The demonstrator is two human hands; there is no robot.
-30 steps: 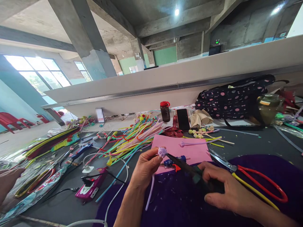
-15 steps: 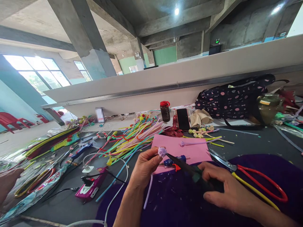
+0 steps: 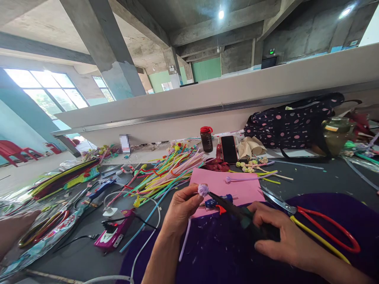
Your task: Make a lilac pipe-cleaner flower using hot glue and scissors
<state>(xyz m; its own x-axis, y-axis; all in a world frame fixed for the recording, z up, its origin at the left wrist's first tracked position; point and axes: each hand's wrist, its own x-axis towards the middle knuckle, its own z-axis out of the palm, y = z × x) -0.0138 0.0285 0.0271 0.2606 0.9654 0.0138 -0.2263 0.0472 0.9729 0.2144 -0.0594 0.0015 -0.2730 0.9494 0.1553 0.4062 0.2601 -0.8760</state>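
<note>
My left hand (image 3: 182, 207) pinches a small lavender fuzzy flower head (image 3: 203, 190) between thumb and fingertips. Its pale lavender stem (image 3: 185, 240), seemingly a pipe cleaner, hangs below the palm. My right hand (image 3: 276, 236) is closed around dark-handled scissors (image 3: 233, 209), whose narrow tips point left and reach the right side of the flower head. Whether the tips touch it or are slightly apart I cannot tell. Beneath the blades, a blue glue gun (image 3: 217, 201) with an orange trigger lies on a pink sheet (image 3: 204, 177). Another lavender flower on a stem (image 3: 248, 179) rests farther back on that sheet.
Red-and-yellow-handled scissors (image 3: 322, 228) lie beside my right hand. Left of me are a magenta power strip (image 3: 114, 232) with cables and a pile of pipe cleaners (image 3: 171, 169). A bottle (image 3: 206, 139), phone (image 3: 229, 150) and bag (image 3: 284, 126) stand behind. Another person's hand (image 3: 17, 232) is far left.
The other person's hand at the left edge has moved farther into view, to the right. My own hands, the flower and the scissors have barely shifted.
</note>
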